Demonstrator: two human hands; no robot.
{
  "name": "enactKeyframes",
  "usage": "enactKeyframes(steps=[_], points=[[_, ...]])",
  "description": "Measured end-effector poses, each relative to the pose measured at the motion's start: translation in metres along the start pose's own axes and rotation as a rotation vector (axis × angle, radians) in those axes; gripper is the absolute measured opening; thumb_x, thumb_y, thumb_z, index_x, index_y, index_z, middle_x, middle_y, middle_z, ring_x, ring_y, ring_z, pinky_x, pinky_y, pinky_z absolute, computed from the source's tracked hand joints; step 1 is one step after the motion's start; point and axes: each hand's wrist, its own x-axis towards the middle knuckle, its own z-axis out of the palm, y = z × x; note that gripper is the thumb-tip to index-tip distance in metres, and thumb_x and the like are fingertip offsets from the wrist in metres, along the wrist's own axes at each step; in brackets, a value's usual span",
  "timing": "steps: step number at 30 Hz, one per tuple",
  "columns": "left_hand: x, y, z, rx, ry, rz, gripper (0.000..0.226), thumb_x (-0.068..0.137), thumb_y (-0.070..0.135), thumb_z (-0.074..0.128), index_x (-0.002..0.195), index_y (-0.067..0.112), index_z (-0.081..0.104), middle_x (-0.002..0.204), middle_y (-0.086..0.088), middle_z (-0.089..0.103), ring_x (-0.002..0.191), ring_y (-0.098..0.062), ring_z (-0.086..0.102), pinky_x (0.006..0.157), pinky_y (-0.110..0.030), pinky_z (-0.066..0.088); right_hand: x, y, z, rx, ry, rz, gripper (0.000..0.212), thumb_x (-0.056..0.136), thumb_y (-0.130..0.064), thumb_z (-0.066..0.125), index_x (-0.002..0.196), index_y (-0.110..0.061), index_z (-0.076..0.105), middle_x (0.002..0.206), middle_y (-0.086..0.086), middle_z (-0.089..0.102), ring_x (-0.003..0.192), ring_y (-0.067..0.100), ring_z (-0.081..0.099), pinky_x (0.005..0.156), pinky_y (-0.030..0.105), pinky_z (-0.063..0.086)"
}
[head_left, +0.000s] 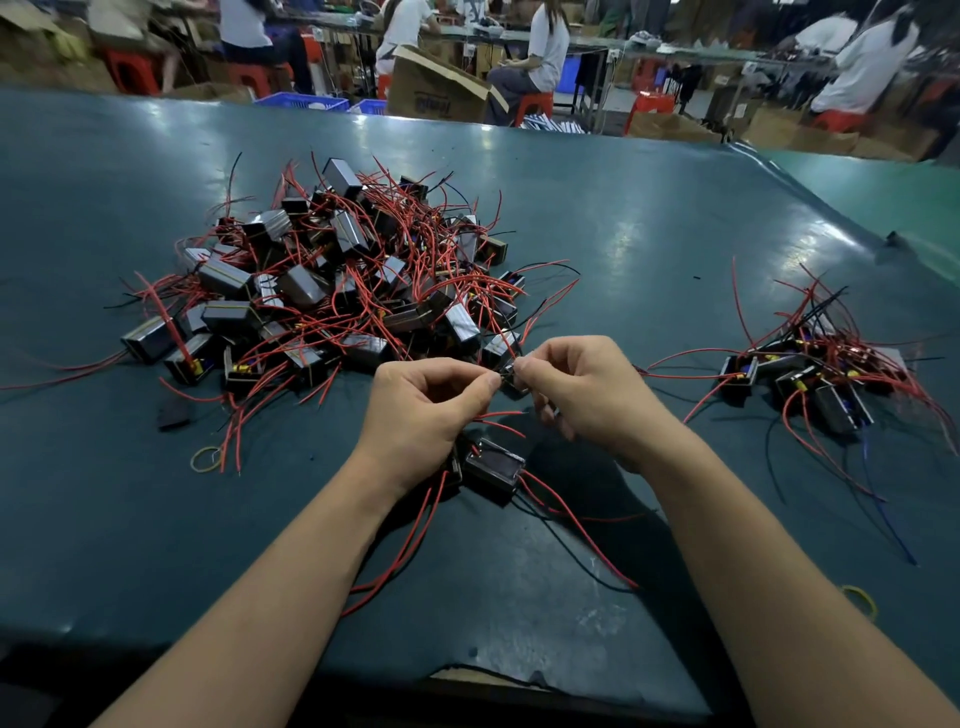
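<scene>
Near the middle of the bench, a little back from its front edge, the left hand and right hand meet fingertip to fingertip. Each has its fingers curled, with thumb and forefinger pinching the thin wire ends. The black module those leads seem to run from lies on the bench just below the wrists. It looks light and rigid, easy to take by its flat sides. The leads are thin, limp and likely to slip, so they are best pinched close to the tips. A big heap of such modules sits toward the far left, a smaller heap by the right edge.
</scene>
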Motion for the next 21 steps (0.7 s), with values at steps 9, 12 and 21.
enactKeyframes(steps=[9, 12, 21], points=[[0.003, -0.003, 0.001, -0.047, 0.052, -0.041, 0.007, 0.082, 0.004, 0.073, 0.078, 0.009, 0.075, 0.058, 0.008, 0.068, 0.053, 0.001, 0.059, 0.055, -0.012, 0.045, -0.009, -0.008, -0.015, -0.277, 0.036, -0.438, 0.022, 0.081, -0.017, 0.078, 0.101, -0.009, 0.073, 0.080, -0.001, 0.070, 0.069, 0.018, 0.065, 0.067, 0.031, 0.054], [0.003, -0.003, 0.001, -0.077, 0.047, -0.070, 0.008, 0.082, 0.005, 0.073, 0.076, 0.010, 0.075, 0.055, 0.008, 0.067, 0.051, 0.000, 0.057, 0.053, -0.012, 0.044, -0.006, 0.000, -0.020, -0.317, 0.020, -0.518, 0.045, 0.078, -0.004, 0.078, 0.121, -0.014, 0.068, 0.090, 0.000, 0.067, 0.071, 0.019, 0.062, 0.063, 0.021, 0.053], [0.003, -0.002, 0.001, -0.065, 0.008, -0.058, 0.011, 0.081, 0.006, 0.075, 0.074, 0.014, 0.075, 0.063, 0.002, 0.070, 0.059, -0.007, 0.060, 0.060, -0.017, 0.048, 0.000, 0.003, -0.010, -0.375, 0.010, -0.479, 0.010, 0.090, -0.011, 0.066, 0.082, -0.007, 0.072, 0.069, 0.005, 0.067, 0.061, 0.020, 0.059, 0.059, 0.029, 0.048]])
